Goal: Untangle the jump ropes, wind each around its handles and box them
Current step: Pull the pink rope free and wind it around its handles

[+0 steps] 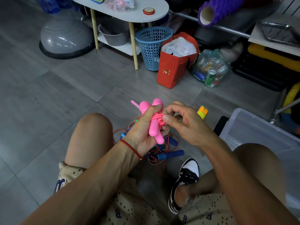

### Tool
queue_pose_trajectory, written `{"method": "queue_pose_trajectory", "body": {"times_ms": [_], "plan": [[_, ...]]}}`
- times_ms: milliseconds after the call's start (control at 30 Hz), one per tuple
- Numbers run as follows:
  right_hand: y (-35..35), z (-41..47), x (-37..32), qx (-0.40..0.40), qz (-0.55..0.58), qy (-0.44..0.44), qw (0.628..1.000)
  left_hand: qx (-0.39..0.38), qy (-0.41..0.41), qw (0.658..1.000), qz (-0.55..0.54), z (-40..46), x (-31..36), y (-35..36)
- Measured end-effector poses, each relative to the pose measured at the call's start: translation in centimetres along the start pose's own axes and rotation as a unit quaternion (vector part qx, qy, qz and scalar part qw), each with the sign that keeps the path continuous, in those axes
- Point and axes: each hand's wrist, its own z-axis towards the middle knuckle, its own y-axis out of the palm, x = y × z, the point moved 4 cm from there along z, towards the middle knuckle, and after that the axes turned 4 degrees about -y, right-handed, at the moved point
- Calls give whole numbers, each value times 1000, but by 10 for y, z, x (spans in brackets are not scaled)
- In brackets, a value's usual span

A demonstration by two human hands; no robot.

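The left hand [142, 127] grips the pink handles [154, 125] while the right hand [180, 122] pinches the wound pink cord [158, 118], whose coils could spring loose if either pinch slackens.

You sit over a floor of large grey stone-look tiles [48, 98] in dim indoor light. Ahead stands a white oval side table on pale wooden legs [155, 13], with a grey half-dome balance trainer [65, 38] left of it and a blue perforated plastic wastebasket [152, 47] at its right.
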Motion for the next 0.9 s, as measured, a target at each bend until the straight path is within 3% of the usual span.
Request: {"method": "queue_pose_trajectory", "body": {"times_ms": [133,200,333,533,733,900], "plan": [[6,-7,-4,154,58,51,985,10,80,997,-17,6,4,0],[11,-10,-5,192,105,94,971,42,135,990,-25,7,8,-3],[24,-7,-5,143,147,135,969,115,180,977,-2,8,11,-7],[26,-6,7,131,109,132,976,137,225,965,-18,8,16,-7],[24,-7,-4,185,58,83,978,126,199,972,-16,19,11,-11],[25,-7,-9,235,139,65,960,114,209,971,-19,18,11,-12]]}}
